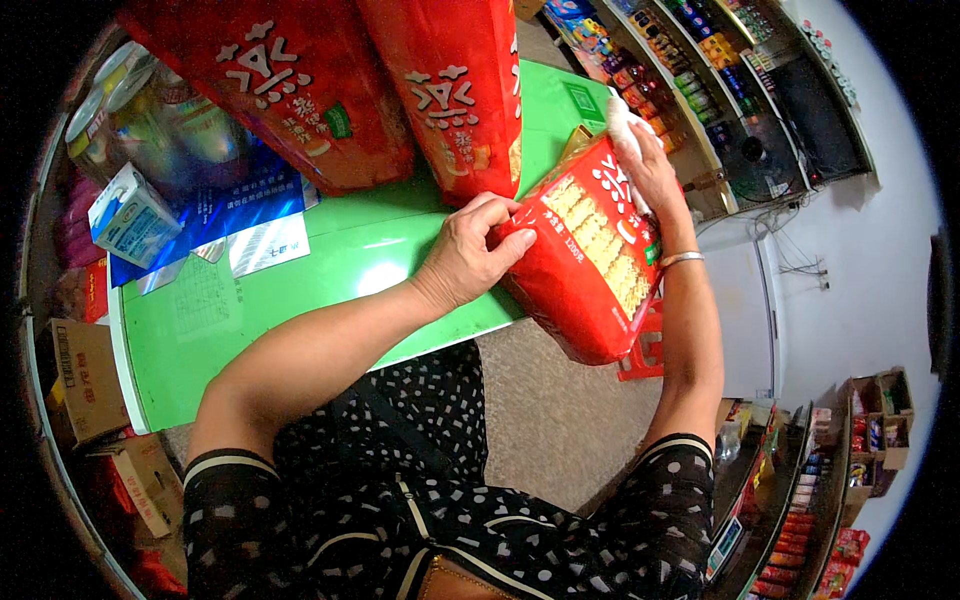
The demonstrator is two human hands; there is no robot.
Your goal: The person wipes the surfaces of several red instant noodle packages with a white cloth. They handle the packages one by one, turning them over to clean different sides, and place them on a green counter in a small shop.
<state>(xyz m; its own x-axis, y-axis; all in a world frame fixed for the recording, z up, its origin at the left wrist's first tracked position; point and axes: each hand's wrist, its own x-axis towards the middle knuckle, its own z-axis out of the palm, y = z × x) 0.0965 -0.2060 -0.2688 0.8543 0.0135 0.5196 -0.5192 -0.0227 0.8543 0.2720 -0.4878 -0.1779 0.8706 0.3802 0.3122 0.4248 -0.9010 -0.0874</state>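
A red plastic bag of dried noodle cakes point(577, 255) lies tilted over the near edge of the green table point(345, 262). My left hand point(476, 251) grips its left upper corner between thumb and fingers. On its far right side, my right hand point(649, 169) presses a white cloth point(624, 135) against the bag. Two more red noodle bags stand just behind: one point(457, 105) beside my left hand, a larger one point(300, 97) further left. The fingertips of my right hand are partly hidden by the cloth.
At the table's left are a white-and-blue carton point(135, 217), a blue foil sheet point(240, 202) and shrink-wrapped containers point(165, 120). A red plastic stool point(645, 352) stands beyond the near edge. Drink shelves point(675, 75), cardboard boxes point(86, 375) and a white chest point(735, 315) surround the table.
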